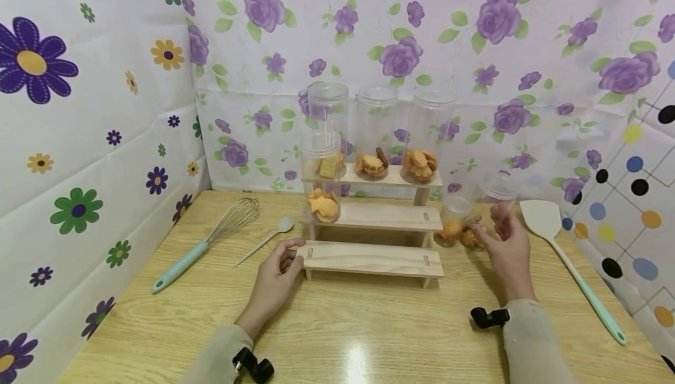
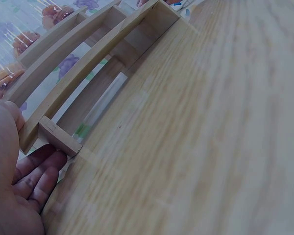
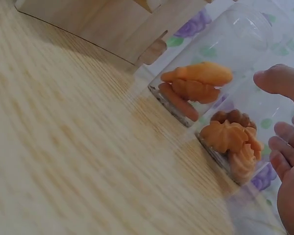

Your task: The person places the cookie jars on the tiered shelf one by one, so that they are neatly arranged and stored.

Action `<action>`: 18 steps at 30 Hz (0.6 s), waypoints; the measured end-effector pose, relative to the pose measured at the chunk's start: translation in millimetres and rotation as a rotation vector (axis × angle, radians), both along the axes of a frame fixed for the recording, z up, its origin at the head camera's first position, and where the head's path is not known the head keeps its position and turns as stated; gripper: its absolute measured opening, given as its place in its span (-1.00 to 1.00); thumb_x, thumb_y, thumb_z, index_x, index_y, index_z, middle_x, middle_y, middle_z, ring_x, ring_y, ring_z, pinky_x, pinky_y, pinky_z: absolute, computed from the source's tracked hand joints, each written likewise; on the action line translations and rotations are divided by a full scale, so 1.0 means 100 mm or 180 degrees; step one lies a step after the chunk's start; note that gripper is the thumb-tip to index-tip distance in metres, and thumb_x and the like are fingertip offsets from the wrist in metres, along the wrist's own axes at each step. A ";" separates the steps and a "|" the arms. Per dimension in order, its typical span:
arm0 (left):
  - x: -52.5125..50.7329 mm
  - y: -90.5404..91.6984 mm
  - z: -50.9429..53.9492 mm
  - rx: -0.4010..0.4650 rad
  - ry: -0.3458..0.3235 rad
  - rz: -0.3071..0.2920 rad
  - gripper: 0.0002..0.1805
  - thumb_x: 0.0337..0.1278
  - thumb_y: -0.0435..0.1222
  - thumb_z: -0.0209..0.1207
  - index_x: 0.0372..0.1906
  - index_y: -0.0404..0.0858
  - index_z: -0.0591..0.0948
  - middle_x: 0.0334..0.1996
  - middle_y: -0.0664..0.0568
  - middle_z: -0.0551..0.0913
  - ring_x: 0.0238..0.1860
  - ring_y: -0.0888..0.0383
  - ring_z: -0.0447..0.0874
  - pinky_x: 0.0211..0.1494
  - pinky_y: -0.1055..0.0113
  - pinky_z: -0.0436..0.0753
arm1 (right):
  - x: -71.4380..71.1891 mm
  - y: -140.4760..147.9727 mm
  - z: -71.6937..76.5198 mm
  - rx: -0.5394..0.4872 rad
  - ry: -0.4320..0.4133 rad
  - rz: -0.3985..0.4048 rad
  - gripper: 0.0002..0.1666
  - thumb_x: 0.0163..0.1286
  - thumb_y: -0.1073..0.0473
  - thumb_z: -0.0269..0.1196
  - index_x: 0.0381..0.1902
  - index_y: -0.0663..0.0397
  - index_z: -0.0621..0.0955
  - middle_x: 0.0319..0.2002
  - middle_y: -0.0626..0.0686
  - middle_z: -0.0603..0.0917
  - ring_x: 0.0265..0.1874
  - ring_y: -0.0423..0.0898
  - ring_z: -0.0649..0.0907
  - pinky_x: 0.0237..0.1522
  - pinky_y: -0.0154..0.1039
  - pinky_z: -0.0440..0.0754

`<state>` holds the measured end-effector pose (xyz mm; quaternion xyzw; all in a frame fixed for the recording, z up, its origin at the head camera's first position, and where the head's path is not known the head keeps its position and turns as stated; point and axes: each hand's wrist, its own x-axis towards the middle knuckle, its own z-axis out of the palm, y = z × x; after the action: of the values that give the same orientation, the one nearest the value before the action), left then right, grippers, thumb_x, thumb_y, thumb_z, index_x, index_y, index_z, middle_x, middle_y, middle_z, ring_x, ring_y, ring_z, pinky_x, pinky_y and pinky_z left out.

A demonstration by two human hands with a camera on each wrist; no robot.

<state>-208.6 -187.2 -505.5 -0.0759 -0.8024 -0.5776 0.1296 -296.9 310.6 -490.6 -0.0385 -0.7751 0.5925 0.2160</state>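
A three-step wooden display shelf (image 1: 369,260) stands mid-table. My left hand (image 1: 278,272) holds the left end of its lowest step, thumb at the board's edge and fingers curled beside the leg, as the left wrist view shows. On the right, my right hand (image 1: 507,249) grips a clear plastic jar (image 1: 498,187) with cookies (image 3: 230,139) in its bottom, thumb on one side and fingers on the other. Close beside it, a second clear jar (image 1: 456,208) holds orange cookies (image 3: 196,81). Both jars appear to stand on the table.
Several clear cookie jars (image 1: 375,117) line the top step; another jar (image 1: 320,167) stands on the middle step's left end. A whisk (image 1: 197,252) and small spoon (image 1: 269,237) lie left, a spatula (image 1: 575,272) right. Patterned cloth (image 1: 337,20) backs the wooden table (image 1: 337,325).
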 end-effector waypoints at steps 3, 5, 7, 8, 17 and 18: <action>0.00 0.00 0.00 0.0006 -0.0001 0.0001 -0.65 0.66 -0.32 0.23 0.39 -0.11 0.68 -0.08 -0.07 0.78 -0.16 0.10 0.68 -0.14 0.41 0.60 | 0.01 -0.01 0.00 -0.0008 0.0024 -0.0035 -0.03 0.47 0.18 0.56 0.72 0.00 0.40 0.60 0.19 0.51 0.58 0.08 0.48 0.63 -0.19 0.36; 0.01 0.00 0.00 0.0000 -0.0008 0.0003 -0.65 0.67 -0.32 0.23 0.38 -0.10 0.68 -0.09 -0.07 0.78 -0.17 0.09 0.68 -0.14 0.41 0.60 | 0.01 -0.02 0.00 -0.0001 0.0045 -0.0053 -0.03 0.46 0.18 0.57 0.72 0.00 0.40 0.59 0.19 0.52 0.57 0.07 0.50 0.62 -0.21 0.37; 0.01 0.00 0.00 -0.0008 -0.0029 0.0003 -0.65 0.67 -0.32 0.23 0.38 -0.08 0.69 -0.10 -0.07 0.78 -0.16 0.07 0.69 -0.14 0.41 0.60 | 0.02 -0.02 0.00 0.0015 0.0060 -0.0071 -0.04 0.46 0.18 0.57 0.71 0.00 0.41 0.57 0.18 0.53 0.55 0.05 0.51 0.61 -0.23 0.39; 0.01 -0.01 0.00 -0.0010 -0.0039 0.0004 -0.66 0.67 -0.32 0.23 0.38 -0.06 0.69 -0.11 -0.07 0.78 -0.16 0.06 0.69 -0.13 0.41 0.60 | 0.02 -0.03 0.01 0.0019 0.0072 -0.0085 -0.04 0.45 0.18 0.58 0.70 0.01 0.43 0.57 0.18 0.54 0.54 0.04 0.52 0.60 -0.24 0.40; -0.02 0.00 -0.02 -0.0010 -0.0003 0.0020 -0.64 0.66 -0.32 0.23 0.39 -0.13 0.67 -0.06 -0.05 0.78 -0.12 0.11 0.70 -0.11 0.41 0.61 | 0.05 -0.05 0.17 0.0130 0.0253 -0.0231 -0.21 0.42 0.13 0.61 0.53 0.01 0.58 0.43 0.16 0.63 0.42 0.01 0.58 0.54 -0.21 0.46; -0.02 0.00 -0.02 -0.0009 -0.0001 0.0026 -0.64 0.66 -0.32 0.24 0.39 -0.14 0.67 -0.06 -0.05 0.79 -0.12 0.11 0.70 -0.11 0.41 0.61 | 0.06 -0.05 0.21 0.0130 0.0285 -0.0245 -0.21 0.41 0.13 0.61 0.54 -0.02 0.58 0.43 0.14 0.64 0.42 0.00 0.59 0.53 -0.23 0.47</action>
<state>-210.5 -187.2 -507.4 -0.0726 -0.8036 -0.5759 0.1317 -291.4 305.6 -469.7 -0.0373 -0.7745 0.5690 0.2739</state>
